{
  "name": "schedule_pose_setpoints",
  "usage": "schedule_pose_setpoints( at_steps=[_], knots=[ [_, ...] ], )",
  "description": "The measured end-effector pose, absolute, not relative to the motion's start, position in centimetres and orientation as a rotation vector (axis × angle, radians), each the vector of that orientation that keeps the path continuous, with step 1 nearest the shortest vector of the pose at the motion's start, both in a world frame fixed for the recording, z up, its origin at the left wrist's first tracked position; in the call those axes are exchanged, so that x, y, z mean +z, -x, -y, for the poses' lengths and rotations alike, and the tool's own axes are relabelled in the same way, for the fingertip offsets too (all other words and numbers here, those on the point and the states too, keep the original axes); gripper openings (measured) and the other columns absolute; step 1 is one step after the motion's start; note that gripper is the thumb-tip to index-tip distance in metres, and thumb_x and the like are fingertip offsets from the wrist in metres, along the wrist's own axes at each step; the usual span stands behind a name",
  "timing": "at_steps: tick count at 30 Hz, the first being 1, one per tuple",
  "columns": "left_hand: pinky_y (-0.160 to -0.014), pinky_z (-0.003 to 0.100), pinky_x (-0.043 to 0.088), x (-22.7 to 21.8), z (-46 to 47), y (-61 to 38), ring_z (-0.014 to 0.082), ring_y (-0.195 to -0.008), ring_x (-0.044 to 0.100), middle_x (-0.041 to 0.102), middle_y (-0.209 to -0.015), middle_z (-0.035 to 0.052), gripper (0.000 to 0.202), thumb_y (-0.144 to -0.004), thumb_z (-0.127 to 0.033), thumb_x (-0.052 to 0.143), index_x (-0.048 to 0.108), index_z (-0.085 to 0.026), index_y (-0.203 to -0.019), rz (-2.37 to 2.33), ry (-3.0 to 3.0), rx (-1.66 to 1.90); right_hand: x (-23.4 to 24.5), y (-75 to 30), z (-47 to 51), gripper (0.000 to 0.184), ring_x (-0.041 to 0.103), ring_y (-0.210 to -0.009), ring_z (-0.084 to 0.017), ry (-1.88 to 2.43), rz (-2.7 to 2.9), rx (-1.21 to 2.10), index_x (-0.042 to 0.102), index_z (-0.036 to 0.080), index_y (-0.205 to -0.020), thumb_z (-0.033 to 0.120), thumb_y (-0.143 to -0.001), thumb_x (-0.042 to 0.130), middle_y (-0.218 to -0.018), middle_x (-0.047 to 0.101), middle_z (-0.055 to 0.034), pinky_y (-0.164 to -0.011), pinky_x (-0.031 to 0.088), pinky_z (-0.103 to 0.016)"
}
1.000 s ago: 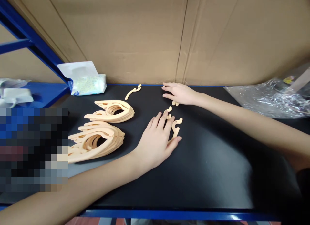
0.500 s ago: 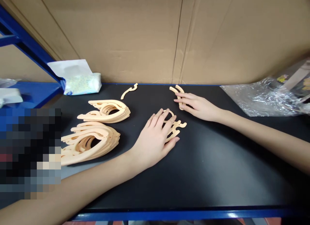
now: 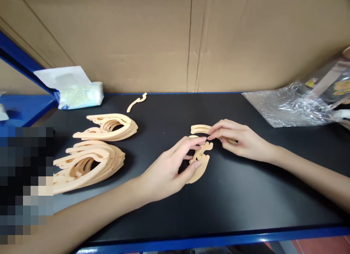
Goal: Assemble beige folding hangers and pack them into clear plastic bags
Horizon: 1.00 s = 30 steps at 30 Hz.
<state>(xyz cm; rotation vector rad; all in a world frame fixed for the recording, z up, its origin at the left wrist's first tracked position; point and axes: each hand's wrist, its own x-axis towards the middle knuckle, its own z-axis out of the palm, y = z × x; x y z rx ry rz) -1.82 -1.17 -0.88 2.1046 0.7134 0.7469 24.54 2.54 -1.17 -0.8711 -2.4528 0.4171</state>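
Observation:
My left hand [image 3: 169,168] is closed in a pinch on a small stack of peach-coloured curved hook pieces [image 3: 201,163] lying on the black tabletop [image 3: 246,195]. My right hand [image 3: 240,139] grips another pair of the same curved pieces [image 3: 199,129], whose free ends stick out to the left just above the left hand's fingertips. The fingertips of both hands nearly meet over the pieces.
Two stacks of peach hanger-shaped parts lie at left, one farther [image 3: 109,127] and one nearer [image 3: 87,164]. A single hook piece [image 3: 136,102] lies near the cardboard wall. A tissue pack [image 3: 72,90] sits at back left, a crinkled clear plastic bag [image 3: 298,104] at right.
My right hand has drawn its curved pieces from near the back wall toward the left hand. My left hand has gone from lying flat on its pieces to pinching them.

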Motion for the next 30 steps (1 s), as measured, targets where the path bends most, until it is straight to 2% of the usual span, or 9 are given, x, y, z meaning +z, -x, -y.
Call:
schedule_pose_setpoints(
  at_steps=[6,11,15,18,21,23,26,28,30],
  knots=[
    [-0.1,0.028,0.053,-0.6,0.5,1.8,0.015,-0.122,0.054,0.055,-0.131,0.0069,0.038,-0.096,-0.008,0.048,0.048,-0.023,-0.131,-0.659,-2.26,0.681,-1.4,-23.5,-1.6,0.017,0.06,-0.106,-0.021,0.759,2.541,0.207,0.066,0.019,-0.106,0.018,-0.094,0.054,-0.115,0.065,-0.0104,-0.091,0.05,-0.038],
    [-0.099,0.033,0.046,-0.9,0.1,1.9,0.0175,-0.113,0.054,0.059,-0.126,0.006,0.029,-0.097,-0.016,0.054,0.051,-0.019,-0.125,-0.861,-2.47,0.671,-1.2,-23.3,-1.3,0.01,0.061,-0.103,-0.021,0.727,2.549,0.203,0.064,0.018,-0.09,0.021,-0.095,0.055,-0.115,0.066,-0.0104,-0.089,0.05,-0.036],
    [-0.093,0.034,0.046,-0.9,0.1,2.0,0.0186,-0.104,0.055,0.062,-0.118,0.0052,0.024,-0.099,-0.026,0.052,0.052,-0.018,-0.122,-0.965,-2.527,0.718,-1.1,-23.2,-1.1,0.015,0.061,-0.103,-0.021,0.728,2.543,0.145,0.063,0.018,-0.105,0.025,-0.096,0.054,-0.116,0.067,-0.0104,-0.089,0.052,-0.037],
    [-0.09,0.036,0.046,-0.7,0.1,2.0,0.02,-0.099,0.054,0.064,-0.113,0.006,0.021,-0.1,-0.021,0.045,0.054,-0.016,-0.119,-1.027,-2.567,0.698,-1.1,-22.9,-0.9,0.029,0.059,-0.114,-0.023,0.718,2.592,0.102,0.061,0.018,-0.124,0.029,-0.098,0.053,-0.127,0.064,-0.0123,-0.094,0.05,-0.04],
    [-0.089,0.039,0.047,-0.8,-0.1,2.0,0.0224,-0.1,0.054,0.064,-0.114,0.0077,0.026,-0.098,-0.013,0.041,0.055,-0.015,-0.12,-1.103,-2.628,0.667,-1.2,-22.8,-0.9,0.038,0.048,-0.133,-0.026,0.722,2.667,0.072,0.058,0.016,-0.132,0.032,-0.099,0.05,-0.141,0.056,-0.0153,-0.104,0.045,-0.046],
    [-0.092,0.041,0.046,-1.1,-0.3,2.1,0.0241,-0.111,0.053,0.062,-0.125,0.0092,0.035,-0.096,-0.007,0.037,0.052,-0.014,-0.127,-1.1,-2.686,0.634,-1.2,-22.8,-0.9,0.032,0.047,-0.134,-0.027,0.751,2.676,0.068,0.063,0.017,-0.126,0.029,-0.1,0.049,-0.142,0.055,-0.0146,-0.106,0.043,-0.048],
    [-0.095,0.041,0.045,-1.3,-0.7,2.3,0.0244,-0.124,0.05,0.057,-0.139,0.0084,0.043,-0.095,-0.002,0.034,0.051,-0.014,-0.133,-1.071,-2.773,0.558,-1.1,-22.9,-0.9,0.022,0.057,-0.121,-0.025,0.788,2.63,0.052,0.071,0.019,-0.105,0.025,-0.098,0.051,-0.132,0.063,-0.0114,-0.101,0.047,-0.046],
    [-0.091,0.04,0.045,-1.3,-0.8,2.3,0.0247,-0.119,0.053,0.06,-0.134,0.0079,0.037,-0.096,-0.006,0.038,0.055,-0.014,-0.128,-1.086,-2.826,0.553,-1.0,-22.9,-0.8,0.02,0.059,-0.116,-0.025,0.782,2.607,0.043,0.071,0.02,-0.101,0.026,-0.097,0.053,-0.126,0.066,-0.0106,-0.097,0.049,-0.045],
    [-0.085,0.039,0.045,-1.1,-0.7,2.2,0.0251,-0.108,0.056,0.065,-0.122,0.0082,0.03,-0.098,-0.012,0.043,0.058,-0.013,-0.123,-1.111,-2.878,0.589,-0.9,-22.7,-0.5,0.023,0.057,-0.119,-0.024,0.758,2.613,0.051,0.069,0.02,-0.112,0.03,-0.097,0.054,-0.128,0.065,-0.0114,-0.098,0.049,-0.044]
  ],
)
